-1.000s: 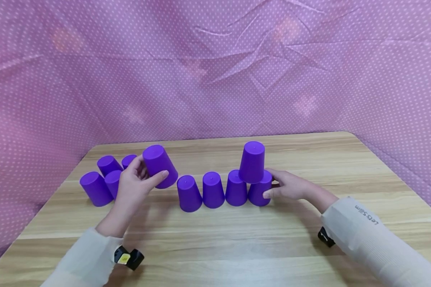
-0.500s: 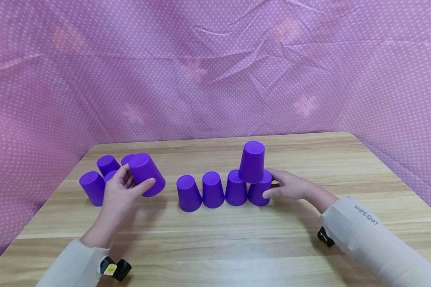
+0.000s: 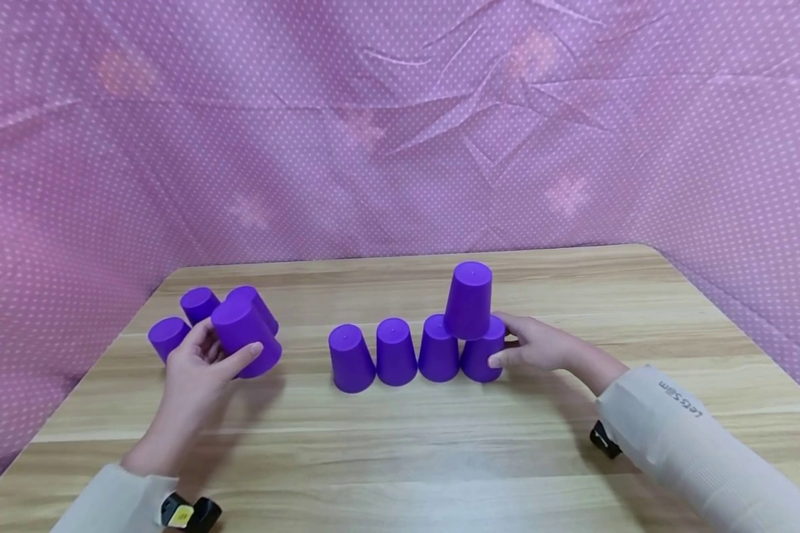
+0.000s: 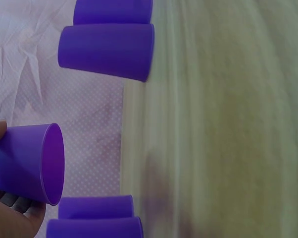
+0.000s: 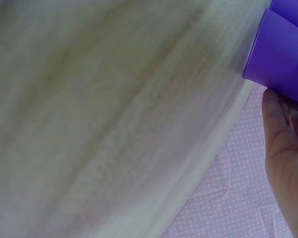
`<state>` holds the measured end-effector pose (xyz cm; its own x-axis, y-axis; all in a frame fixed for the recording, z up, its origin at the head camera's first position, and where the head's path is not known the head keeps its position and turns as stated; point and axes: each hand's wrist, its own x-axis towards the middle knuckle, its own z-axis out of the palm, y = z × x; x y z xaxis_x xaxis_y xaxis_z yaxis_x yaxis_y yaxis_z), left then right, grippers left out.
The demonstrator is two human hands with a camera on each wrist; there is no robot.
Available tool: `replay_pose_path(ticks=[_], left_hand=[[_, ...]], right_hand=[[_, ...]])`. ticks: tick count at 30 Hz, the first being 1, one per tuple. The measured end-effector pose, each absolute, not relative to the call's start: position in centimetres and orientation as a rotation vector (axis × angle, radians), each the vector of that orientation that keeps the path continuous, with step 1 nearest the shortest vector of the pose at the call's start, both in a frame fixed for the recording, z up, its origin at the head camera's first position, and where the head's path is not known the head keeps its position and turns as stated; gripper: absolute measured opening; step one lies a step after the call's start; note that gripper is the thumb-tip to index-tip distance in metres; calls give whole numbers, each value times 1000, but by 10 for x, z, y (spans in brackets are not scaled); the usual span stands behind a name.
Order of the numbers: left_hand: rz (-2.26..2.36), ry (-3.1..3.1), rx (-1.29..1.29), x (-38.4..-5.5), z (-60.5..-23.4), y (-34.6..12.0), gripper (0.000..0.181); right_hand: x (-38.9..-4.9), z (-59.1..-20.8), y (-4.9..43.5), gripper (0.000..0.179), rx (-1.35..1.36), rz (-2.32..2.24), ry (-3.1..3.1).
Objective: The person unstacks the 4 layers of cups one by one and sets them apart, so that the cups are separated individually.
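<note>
In the head view my left hand (image 3: 190, 374) holds a purple cup (image 3: 245, 337) upside down and slightly tilted, thumb on its near side. In the left wrist view that cup (image 4: 20, 161) shows its open rim, clear of the table. My right hand (image 3: 536, 344) grips the rightmost cup (image 3: 481, 361) of an upside-down row, thumb in front and fingers on its far side. One cup (image 3: 468, 302) stands on top, bridging this cup and its neighbour (image 3: 438, 351). Two more row cups, one middle (image 3: 396, 354) and one leftmost (image 3: 351, 360), have nothing on them.
Behind the left hand stand more upside-down purple cups: one at the left (image 3: 169, 335), one at the back (image 3: 200, 304), one to the right (image 3: 258, 305). The held cup and hand partly hide this group. A pink dotted cloth (image 3: 400, 148) hangs behind the wooden table (image 3: 400, 459).
My left hand has moved left and toward me with the held cup, away from the row and in front of the left group. The right hand and the row have stayed still.
</note>
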<state>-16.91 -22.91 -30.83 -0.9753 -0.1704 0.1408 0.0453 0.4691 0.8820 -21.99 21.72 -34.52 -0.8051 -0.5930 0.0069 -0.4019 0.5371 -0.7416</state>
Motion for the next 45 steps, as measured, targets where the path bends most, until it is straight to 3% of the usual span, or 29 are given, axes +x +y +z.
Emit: replay_pose_path(ticks=[16,45], left_hand=[[-1505,-2435,219,-173,-327,-249,69],[-1586,-2499,373,-175,-338,-264,82]], right_hand=[[-221,-344,216,55,-841,-1139,2530],[-220,-345,217,55,-799,-1146,2512]])
